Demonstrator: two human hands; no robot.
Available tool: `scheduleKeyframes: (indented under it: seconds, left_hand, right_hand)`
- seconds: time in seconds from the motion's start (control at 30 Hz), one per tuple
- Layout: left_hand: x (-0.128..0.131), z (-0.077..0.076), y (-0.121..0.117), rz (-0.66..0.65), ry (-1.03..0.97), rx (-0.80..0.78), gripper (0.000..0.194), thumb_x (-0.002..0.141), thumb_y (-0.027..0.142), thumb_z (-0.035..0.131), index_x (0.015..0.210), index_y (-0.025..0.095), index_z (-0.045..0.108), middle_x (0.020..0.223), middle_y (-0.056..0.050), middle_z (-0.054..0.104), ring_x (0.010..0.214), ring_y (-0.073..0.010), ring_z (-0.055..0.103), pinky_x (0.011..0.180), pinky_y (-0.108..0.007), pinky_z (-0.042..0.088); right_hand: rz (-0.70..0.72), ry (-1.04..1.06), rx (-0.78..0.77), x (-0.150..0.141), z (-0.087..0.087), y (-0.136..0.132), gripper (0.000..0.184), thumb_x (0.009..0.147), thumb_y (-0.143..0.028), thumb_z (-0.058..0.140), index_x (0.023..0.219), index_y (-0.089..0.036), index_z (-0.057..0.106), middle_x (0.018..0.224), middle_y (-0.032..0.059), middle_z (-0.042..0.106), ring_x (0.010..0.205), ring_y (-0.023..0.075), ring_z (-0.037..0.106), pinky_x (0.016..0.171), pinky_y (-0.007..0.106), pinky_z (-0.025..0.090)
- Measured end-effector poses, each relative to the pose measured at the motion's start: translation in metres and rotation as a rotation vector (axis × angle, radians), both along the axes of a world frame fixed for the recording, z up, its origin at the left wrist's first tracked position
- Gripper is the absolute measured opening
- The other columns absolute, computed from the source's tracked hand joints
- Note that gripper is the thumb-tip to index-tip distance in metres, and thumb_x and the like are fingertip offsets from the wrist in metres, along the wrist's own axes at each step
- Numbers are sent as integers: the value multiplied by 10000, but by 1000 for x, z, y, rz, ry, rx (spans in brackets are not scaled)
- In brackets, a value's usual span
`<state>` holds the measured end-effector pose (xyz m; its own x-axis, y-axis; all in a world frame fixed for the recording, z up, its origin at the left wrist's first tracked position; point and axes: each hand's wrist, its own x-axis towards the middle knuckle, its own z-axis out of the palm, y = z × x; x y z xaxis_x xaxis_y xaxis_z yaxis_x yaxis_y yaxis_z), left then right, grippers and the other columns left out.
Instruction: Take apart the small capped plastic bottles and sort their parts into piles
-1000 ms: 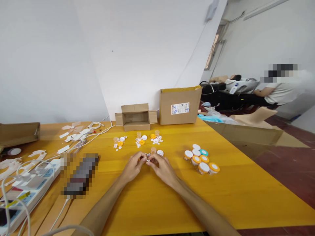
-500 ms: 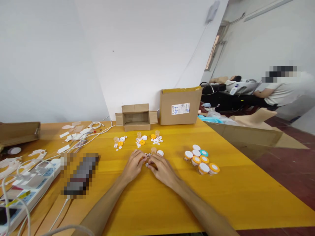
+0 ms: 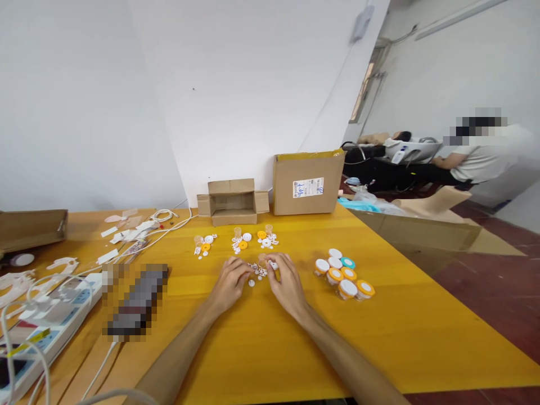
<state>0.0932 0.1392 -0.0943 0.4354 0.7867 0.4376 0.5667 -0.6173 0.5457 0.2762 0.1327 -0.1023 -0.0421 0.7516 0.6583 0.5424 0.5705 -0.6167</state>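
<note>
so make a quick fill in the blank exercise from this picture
A small white disc lies on the table ____ the left hand and the right hand.
Among the lidded containers, only one is rimmed in ____, not white or orange.
The small open box stands to the ____ of the labelled box.

Missing words: between; teal; left

head view from above, facing forward-down across table [image 3: 261, 349] toward wall [image 3: 236, 95]
</note>
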Motion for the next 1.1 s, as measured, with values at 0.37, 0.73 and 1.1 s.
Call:
scheduleKeyframes:
  seconds: [0.37,0.73,1.1]
  left_hand:
    - [-3,-6,-3,20,-8,-93,386,891,345,638,1257,248,562,1340,-95,530,1287,-267,472,1105,-429,386]
    - [17,-17,7,-17,-91,-219,844,747,487,778,1432,266,337,1458,-135,424,1393,-325,401,1154,-503,353]
    - [41,-7,18,-99,-56,-183,605,831,453,702,1373,337,461,1284,-79,489,1241,-279,496,1090,-475,424]
  right_hand:
    - [48,-8,-109,5,-24,13,336,958,-259,409,1263,-252,550,1272,99,622,1194,269,554,1017,464,459]
    - [158,259,-329,1,-19,12,332,916,-457,431,1069,-265,654,1096,61,708,1047,261,643,928,407,515]
    - [37,655,-396,5,-14,17,497,774,-703,552,910,-234,642,915,62,720,951,274,640,846,387,517]
